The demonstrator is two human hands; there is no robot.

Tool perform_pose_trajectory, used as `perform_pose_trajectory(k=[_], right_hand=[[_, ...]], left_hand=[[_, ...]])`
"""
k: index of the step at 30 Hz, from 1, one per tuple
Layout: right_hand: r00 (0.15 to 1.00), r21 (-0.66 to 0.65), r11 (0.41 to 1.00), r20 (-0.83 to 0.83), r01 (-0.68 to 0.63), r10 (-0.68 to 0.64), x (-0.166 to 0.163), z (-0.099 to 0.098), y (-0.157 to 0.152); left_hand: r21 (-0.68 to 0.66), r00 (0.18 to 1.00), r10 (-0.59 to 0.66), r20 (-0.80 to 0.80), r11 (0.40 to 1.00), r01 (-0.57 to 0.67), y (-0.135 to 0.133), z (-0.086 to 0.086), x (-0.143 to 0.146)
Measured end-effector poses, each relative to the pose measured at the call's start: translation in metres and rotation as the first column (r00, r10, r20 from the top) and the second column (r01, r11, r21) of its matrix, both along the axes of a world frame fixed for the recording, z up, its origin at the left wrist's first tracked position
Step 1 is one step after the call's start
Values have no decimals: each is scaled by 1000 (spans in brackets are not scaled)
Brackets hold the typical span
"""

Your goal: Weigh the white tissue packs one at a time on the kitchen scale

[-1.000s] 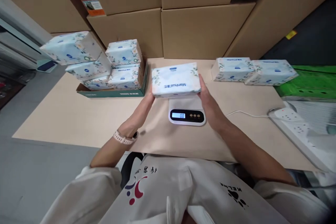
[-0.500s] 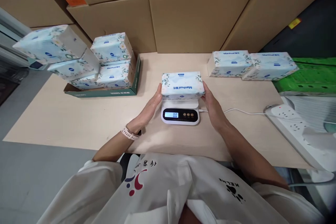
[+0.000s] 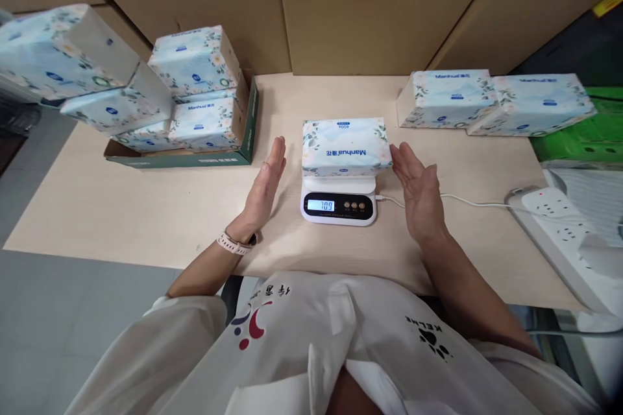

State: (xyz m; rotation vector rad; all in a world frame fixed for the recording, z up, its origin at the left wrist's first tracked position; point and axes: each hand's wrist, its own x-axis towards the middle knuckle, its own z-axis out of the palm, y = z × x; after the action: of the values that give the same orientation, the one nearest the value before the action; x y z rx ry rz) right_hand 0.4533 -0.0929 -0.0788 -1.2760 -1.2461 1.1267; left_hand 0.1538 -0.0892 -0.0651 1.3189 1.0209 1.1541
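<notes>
head view | worn on head | faces forward, steeply down | near tabletop point(image 3: 160, 214), cartons point(image 3: 360, 13) beyond

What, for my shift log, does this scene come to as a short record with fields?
Middle: tissue pack on scale
Display: lit, appears to read 70.9
Left hand: open, apart from the pack
Right hand: open, beside the pack; contact unclear
Left side: green tray with stacked packs
Right side: two packs, power strip
Back: cardboard boxes
</notes>
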Motion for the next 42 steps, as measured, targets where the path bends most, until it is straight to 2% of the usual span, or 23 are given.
perform_pose_trajectory(k=[6,14,25,34,39,42], right_hand=[[1000,-17,1000,-7,13,-13,-2,2,-1],[997,-23,1000,77,0,2,-1,2,-1],[998,-7,1000,-58,16,-16,-1,3,-2],[998,-24,1000,61,1,0,-2,3,-1],[998,6,1000,-60,10,-10,-1,-1,-3],[997,22,1000,-76,11,-10,-1,-2,-4]], left_hand=[[-26,999,-34,11,999,35,0,-2,2],[-21,1000,-18,-18,1000,17,-1,2,3],[-13,1000,4,-16,1000,-4,-1,1,1],[-22,1000,-11,-24,1000,10,-2,2,3],[-5,998,-51,-33,999,51,-2,0,0],[2,997,-61,-37,998,61,-2,-1,-1]])
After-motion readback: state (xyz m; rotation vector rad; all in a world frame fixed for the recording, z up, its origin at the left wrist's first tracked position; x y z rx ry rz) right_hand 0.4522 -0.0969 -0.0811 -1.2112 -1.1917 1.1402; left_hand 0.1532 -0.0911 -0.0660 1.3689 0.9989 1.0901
